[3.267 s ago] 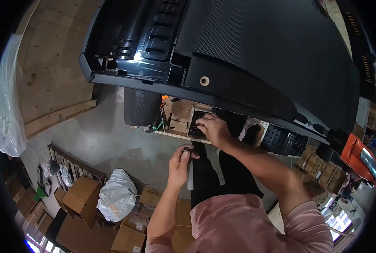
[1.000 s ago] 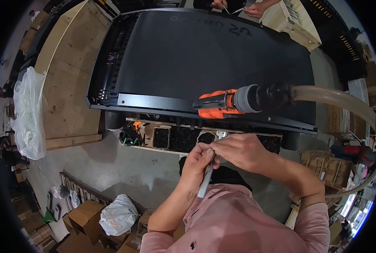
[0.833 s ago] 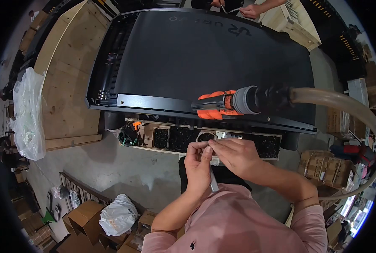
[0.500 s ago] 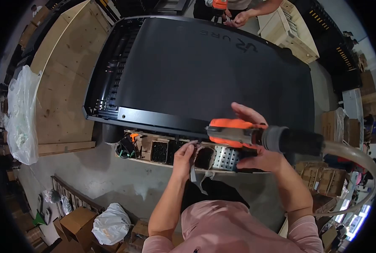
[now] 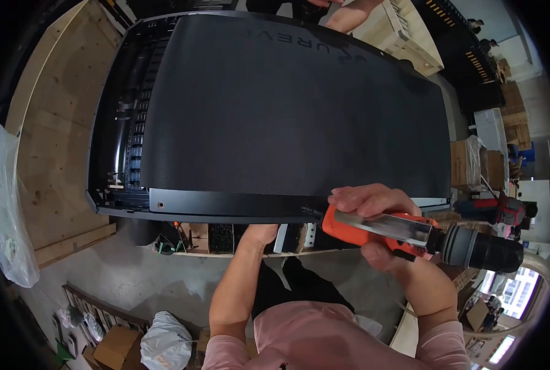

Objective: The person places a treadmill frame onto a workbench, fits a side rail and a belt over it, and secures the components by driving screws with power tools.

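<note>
A treadmill base (image 5: 275, 111) with a wide black belt and faint lettering lies in front of me. My right hand (image 5: 373, 203) is wrapped around an orange power screwdriver (image 5: 355, 237). The driver's tip points left, right at the dark side rail (image 5: 225, 202) along the near edge. My left hand (image 5: 264, 234) reaches up to the underside of that edge, its fingers hidden beneath it. A pale strip (image 5: 280, 239) hangs just right of that hand.
Below the near edge, a shelf holds a bin of small black parts (image 5: 220, 237). A tall wooden panel (image 5: 65, 142) stands at the left with plastic wrap (image 5: 6, 209). Another person's arm (image 5: 352, 15) shows at the far side. Cardboard boxes (image 5: 120, 345) sit lower left.
The view has shifted, with the treadmill now nearer. My right hand has brought the screwdriver down to the rail. My left hand has gone from the bins to under the edge.
</note>
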Available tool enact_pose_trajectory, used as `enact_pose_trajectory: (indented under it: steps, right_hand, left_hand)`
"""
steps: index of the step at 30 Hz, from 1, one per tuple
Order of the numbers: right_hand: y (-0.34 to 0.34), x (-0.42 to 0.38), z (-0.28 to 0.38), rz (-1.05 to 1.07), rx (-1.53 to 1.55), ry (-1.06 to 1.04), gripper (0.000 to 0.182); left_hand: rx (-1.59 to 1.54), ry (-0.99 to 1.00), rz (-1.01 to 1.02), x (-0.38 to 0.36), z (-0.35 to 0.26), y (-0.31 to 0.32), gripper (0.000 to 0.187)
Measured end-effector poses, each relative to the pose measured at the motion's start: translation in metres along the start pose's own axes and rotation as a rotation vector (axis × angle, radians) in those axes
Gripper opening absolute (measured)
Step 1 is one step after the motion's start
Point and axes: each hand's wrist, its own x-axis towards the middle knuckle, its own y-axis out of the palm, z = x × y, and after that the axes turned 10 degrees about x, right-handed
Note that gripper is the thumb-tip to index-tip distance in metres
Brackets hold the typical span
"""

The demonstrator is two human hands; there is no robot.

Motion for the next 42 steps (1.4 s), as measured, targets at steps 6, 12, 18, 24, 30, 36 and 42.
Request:
enact_pose_trajectory:
  steps: [6, 12, 18, 24, 30, 36, 42]
  right_hand:
    - [0.008, 0.001, 0.004, -0.072, -0.061, 0.058, 0.046]
    - [0.01, 0.0, 0.009, -0.094, -0.113, 0.087, 0.046]
    - [0.01, 0.004, 0.009, -0.091, -0.112, 0.121, 0.047]
    - [0.015, -0.003, -0.003, -0.152, -0.088, -0.032, 0.045]
    - [0.011, 0.001, 0.001, -0.095, -0.096, 0.089, 0.041]
    - [0.011, 0.004, 0.003, -0.06, -0.061, 0.042, 0.035]
    - [0.013, 0.005, 0.004, -0.051, -0.067, 0.062, 0.032]
  left_hand:
    - [0.057, 0.106, -0.048, -0.005, 0.001, -0.001, 0.029]
    - [0.399, 0.171, -0.169, -0.012, -0.002, -0.005, 0.016]
    - [0.168, 0.29, -0.059, -0.015, 0.0, -0.003, 0.01]
    - [0.032, 0.145, -0.194, -0.005, 0.001, -0.001, 0.014]
    - [0.28, 0.168, -0.14, -0.007, 0.007, -0.02, 0.016]
    - [0.152, 0.168, -0.126, -0.004, 0.012, -0.021, 0.019]
    - [-0.08, 0.181, -0.228, -0.014, -0.005, 0.018, 0.018]
